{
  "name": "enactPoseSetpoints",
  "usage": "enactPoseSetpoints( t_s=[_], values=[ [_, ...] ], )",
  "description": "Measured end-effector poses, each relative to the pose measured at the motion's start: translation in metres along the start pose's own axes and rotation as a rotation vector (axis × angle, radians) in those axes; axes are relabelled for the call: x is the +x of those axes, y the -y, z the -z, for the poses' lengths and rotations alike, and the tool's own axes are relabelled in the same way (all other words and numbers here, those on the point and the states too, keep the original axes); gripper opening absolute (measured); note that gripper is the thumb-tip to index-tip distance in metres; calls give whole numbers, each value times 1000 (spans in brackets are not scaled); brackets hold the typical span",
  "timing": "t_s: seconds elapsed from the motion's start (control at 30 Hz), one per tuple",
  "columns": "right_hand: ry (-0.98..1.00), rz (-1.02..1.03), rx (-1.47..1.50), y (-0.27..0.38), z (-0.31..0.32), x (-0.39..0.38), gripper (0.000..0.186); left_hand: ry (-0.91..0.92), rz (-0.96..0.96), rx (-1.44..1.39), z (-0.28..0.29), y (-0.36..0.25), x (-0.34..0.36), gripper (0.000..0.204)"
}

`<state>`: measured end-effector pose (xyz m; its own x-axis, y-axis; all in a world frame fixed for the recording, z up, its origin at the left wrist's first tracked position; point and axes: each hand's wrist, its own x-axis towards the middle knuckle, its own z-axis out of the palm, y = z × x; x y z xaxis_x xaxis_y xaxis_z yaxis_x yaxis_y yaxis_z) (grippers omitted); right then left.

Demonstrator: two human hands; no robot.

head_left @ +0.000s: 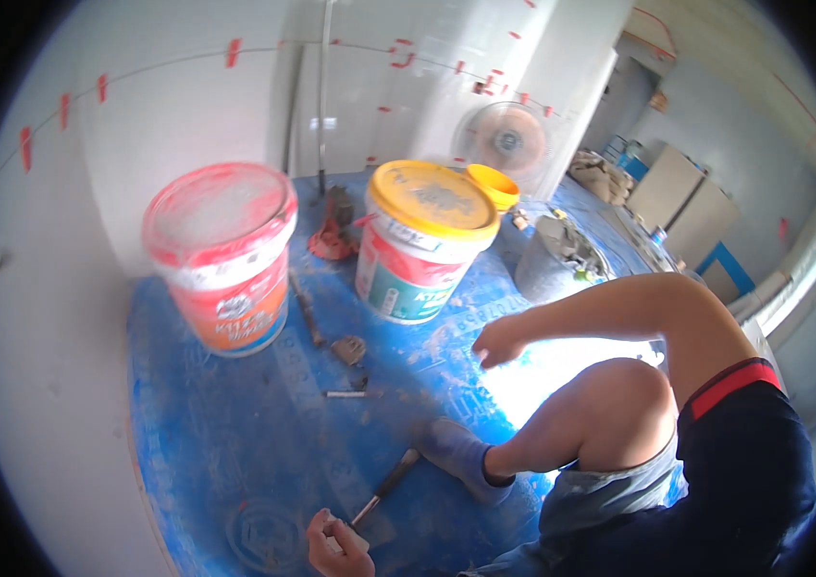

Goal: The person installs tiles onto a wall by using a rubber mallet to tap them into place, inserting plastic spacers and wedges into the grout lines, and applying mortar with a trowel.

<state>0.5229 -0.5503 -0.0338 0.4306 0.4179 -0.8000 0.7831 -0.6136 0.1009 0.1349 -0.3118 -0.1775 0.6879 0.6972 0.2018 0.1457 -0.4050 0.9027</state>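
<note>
My hands are well apart, and I place everything by the yellow-lidded bucket standing on the blue floor sheet. Well in front of that bucket and a little to its left, my left hand is curled around the pale end of a hand tool, whose shiny shaft and dark grip slant away toward my foot. My right hand reaches out in front of the bucket and to its right, fingers bent; I cannot tell whether they hold anything. To the bucket's left stands a red-lidded bucket, with a red object between the two. Just behind it on the right sits a small yellow tub, and to its right a grey bucket. In front of it and to the left lie a brownish lump and a thin white stick
</note>
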Motion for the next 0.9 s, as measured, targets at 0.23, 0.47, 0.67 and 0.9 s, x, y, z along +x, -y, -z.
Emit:
enactPoseSetpoints(
  t_s=[0.23,0.47,0.67,0.9],
  values=[
    [-375,-465,454,-147,-55,-101,37,134,60,94,3,-23,24,26],
    [-588,-583,689,-298,-76,-11,47,-119,360,296,33,13,-58,36],
    [-979,-720,579,-439,-20,147,50,-334,538,441,12,-37,-30,45],
    [-1128,-840,628,-526,55,207,78,-363,554,770,49,-72,32,55]
  ],
)
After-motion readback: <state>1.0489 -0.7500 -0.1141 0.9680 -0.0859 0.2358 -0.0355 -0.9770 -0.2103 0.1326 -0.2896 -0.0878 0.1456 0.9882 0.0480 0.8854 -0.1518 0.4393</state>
